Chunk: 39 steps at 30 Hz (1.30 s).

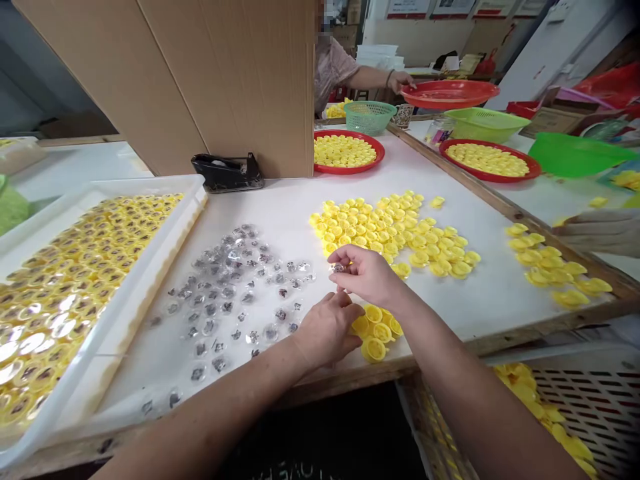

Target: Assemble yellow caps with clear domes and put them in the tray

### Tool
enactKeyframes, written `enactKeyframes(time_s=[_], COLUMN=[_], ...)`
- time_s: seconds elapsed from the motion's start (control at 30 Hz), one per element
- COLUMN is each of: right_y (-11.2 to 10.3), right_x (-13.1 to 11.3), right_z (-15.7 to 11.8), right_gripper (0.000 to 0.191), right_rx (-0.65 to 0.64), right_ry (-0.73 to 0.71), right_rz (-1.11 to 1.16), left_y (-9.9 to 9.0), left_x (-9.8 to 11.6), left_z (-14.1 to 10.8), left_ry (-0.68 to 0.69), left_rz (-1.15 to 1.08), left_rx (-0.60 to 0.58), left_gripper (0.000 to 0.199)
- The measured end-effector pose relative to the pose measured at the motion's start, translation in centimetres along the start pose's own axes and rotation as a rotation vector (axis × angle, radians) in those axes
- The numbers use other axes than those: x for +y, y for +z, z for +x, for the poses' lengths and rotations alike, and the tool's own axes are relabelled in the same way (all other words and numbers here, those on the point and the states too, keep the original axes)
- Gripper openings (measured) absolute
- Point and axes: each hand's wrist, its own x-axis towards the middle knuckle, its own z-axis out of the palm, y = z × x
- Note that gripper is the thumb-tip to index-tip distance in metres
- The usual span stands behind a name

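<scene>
My right hand (pixel 366 275) pinches a small clear plastic capsule (pixel 337 268) between thumb and fingertips, above the white work table (pixel 280 200). My left hand (pixel 326 330) sits just below it with curled fingers, next to a small group of yellow plastic caps (pixel 375 330). Whether those fingers hold anything is hidden. To the left lies a loose spread of clear capsules with dark centres (pixel 230 293). A larger heap of yellow caps (pixel 390 233) lies beyond my hands.
A white tray (pixel 100 300) of yellow-and-clear pieces stands at the left. Red plates of yellow caps (pixel 345 152) sit beyond, beside a cardboard partition (pixel 235 87) and tape dispenser (pixel 227 172). A co-worker's hand (pixel 603 232) reaches in at right. A plastic crate (pixel 590 407) sits below the table edge.
</scene>
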Motion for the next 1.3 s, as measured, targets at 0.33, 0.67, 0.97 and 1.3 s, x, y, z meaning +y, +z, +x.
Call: enactKeyframes(time_s=[0.33,0.67,0.97,1.3], right_y=[2.5,3.9,4.1,5.7], right_x=[1.8,2.1,1.0,1.2], right_z=[2.2,1.6,1.2,-0.8], right_gripper=[0.022,0.033,0.019,0.019], right_rx=[-0.258,-0.281,-0.304,-0.211], right_ry=[0.162,0.065,-0.041,-0.148], right_rz=[-0.094,-0.529,-0.939,-1.272], left_y=[-1.0,-5.3,-7.2,-6.3], left_x=[-1.0,-4.0,-8.1,-9.7], left_z=[-2.8,-8.4,-10.5,-11.1], left_ry=[0.056,-0.101,-0.484,-0.465], left_rz=[0.309,-0.144,-0.417,-0.821], left_rx=[-0.025,0.228,0.346,0.359], left_gripper=[0.01,0.027,0.031,0.029])
